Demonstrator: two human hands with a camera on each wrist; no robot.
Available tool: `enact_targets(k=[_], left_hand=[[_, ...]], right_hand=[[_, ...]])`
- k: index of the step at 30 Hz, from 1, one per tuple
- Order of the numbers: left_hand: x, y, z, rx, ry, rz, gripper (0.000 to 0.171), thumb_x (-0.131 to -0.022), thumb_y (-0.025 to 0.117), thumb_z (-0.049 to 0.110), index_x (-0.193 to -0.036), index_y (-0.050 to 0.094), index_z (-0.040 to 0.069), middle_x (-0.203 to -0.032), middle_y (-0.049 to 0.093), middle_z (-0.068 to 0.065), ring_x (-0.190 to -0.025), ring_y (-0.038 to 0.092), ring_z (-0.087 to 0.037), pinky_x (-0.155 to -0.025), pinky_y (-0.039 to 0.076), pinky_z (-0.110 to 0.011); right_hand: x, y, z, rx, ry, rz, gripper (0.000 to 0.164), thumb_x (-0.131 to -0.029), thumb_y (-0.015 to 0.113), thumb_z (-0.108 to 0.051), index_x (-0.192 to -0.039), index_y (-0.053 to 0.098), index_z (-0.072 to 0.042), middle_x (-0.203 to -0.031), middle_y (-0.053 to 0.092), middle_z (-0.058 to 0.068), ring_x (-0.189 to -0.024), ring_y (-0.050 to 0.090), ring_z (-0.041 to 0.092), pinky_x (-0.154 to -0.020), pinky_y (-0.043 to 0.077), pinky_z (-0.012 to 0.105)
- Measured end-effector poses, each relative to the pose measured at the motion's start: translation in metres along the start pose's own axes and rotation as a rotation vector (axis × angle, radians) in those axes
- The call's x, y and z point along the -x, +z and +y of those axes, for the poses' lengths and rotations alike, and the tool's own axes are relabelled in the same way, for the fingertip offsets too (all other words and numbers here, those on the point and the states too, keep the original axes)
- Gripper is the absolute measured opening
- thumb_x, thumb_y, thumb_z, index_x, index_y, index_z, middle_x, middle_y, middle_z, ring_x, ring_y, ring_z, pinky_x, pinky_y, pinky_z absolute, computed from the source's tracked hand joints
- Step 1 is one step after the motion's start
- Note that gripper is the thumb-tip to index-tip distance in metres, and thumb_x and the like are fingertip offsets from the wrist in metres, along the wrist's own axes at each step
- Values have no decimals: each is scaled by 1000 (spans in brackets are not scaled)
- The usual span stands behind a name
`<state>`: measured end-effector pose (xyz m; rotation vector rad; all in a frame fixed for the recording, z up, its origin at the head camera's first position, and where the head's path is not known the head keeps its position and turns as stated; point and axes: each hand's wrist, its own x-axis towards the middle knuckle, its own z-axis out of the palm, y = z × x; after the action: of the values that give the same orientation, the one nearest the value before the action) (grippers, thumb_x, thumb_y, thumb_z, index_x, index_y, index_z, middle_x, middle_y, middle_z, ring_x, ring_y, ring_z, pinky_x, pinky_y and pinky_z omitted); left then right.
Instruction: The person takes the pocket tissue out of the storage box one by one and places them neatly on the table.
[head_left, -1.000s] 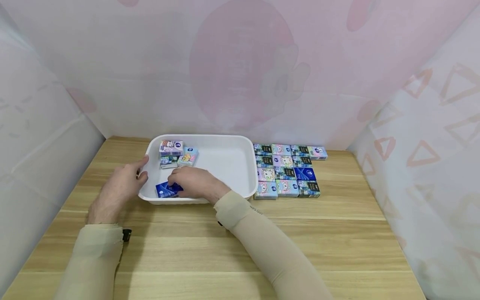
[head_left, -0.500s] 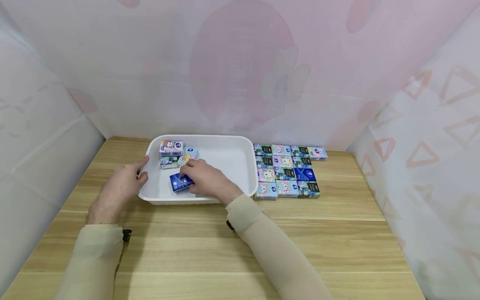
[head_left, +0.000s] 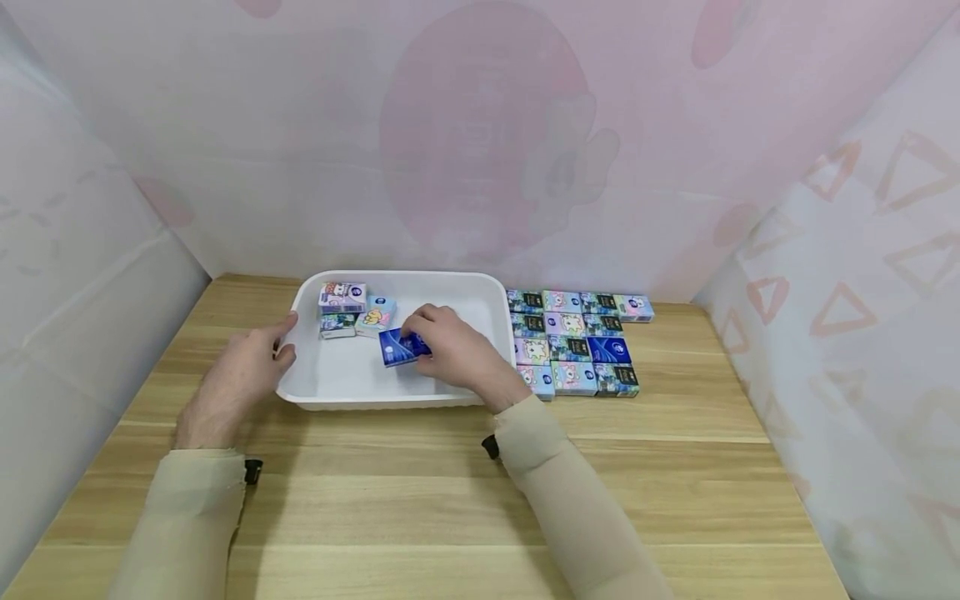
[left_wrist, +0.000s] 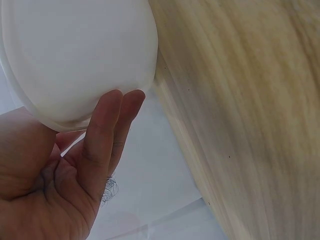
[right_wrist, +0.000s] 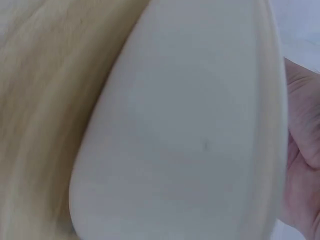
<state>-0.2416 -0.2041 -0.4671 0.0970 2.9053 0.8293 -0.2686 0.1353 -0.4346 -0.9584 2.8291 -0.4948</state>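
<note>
My right hand (head_left: pixel 457 346) pinches a dark blue tissue pack (head_left: pixel 397 347) over the middle of the white tray (head_left: pixel 450 398); the fingers cover the pack's right end. At the tray's left side, my left hand (head_left: pixel 243 371) holds the rim. The left wrist view shows fingertips (left_wrist: pixel 107 102) of that hand against the tray's outer wall, with the thumb hidden behind the rim. In the right wrist view the tray wall (right_wrist: pixel 180 125) hides the blue pack and most of the right hand (right_wrist: pixel 302 150).
In the tray's back left lie a purple pack (head_left: pixel 343 297), a dark green-blue pack (head_left: pixel 337 325) and a light blue pack (head_left: pixel 377 317). Right of the tray, several packs (head_left: pixel 573 377) lie flat in close rows on the wooden table (head_left: pixel 375 500). A pale wall (head_left: pixel 300 167) rises behind.
My right hand has moved right across the tray, carrying the blue tissue pack from the front left corner to the middle. The left hand has stayed at the rim.
</note>
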Motion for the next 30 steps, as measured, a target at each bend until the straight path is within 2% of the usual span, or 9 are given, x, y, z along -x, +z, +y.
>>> enact_targets(k=[7, 11, 14, 19, 23, 30], left_hand=[[0, 0, -1, 7, -13, -10, 63, -121, 55, 11, -179, 35, -4, -151, 62, -51, -88, 69, -34, -66, 50, -38], [0, 0, -1, 12, -21, -15, 64, -121, 55, 12, -180, 35, -3, -152, 61, -51, -83, 68, -30, -63, 49, -37], [0, 0, 0, 15, -26, -18, 64, -121, 54, 13, -180, 34, -2, -152, 62, -51, -76, 64, -27, -60, 48, -36], [0, 0, 0, 17, -17, -12, 64, -121, 54, 13, -180, 35, -2, -148, 64, -51, -70, 59, -24, -59, 46, -35], [1, 0, 0, 23, -9, -9, 64, -120, 54, 12, -179, 36, -3, -146, 65, -51, -70, 59, -24, -59, 47, -35], [2, 0, 1, 23, -7, -10, 63, -120, 54, 12, -179, 37, -3, -144, 66, -51, -69, 57, -24, -58, 46, -35]], right_hand=[[18, -18, 22, -29, 26, 65, 48, -102, 81, -1, -148, 74, -11, -159, 68, 10, -147, 63, 33, -124, 58, 46], [29, -27, 35, -35, 32, 111, 49, -99, 80, 2, -147, 74, -8, -157, 69, 12, -144, 64, 33, -124, 58, 46], [38, -33, 45, -44, 52, 133, 49, -99, 79, 3, -147, 74, -7, -157, 69, 12, -142, 65, 32, -121, 59, 46], [50, -43, 61, -56, 103, 149, 48, -101, 77, 2, -148, 73, -8, -160, 67, 12, -148, 63, 36, -124, 58, 51], [60, -51, 75, -62, 147, 164, 49, -100, 78, 2, -149, 72, -7, -163, 65, 14, -153, 60, 38, -128, 56, 53], [78, -66, 100, -91, 197, 203, 49, -100, 76, 3, -148, 72, -4, -164, 63, 16, -150, 61, 41, -124, 58, 57]])
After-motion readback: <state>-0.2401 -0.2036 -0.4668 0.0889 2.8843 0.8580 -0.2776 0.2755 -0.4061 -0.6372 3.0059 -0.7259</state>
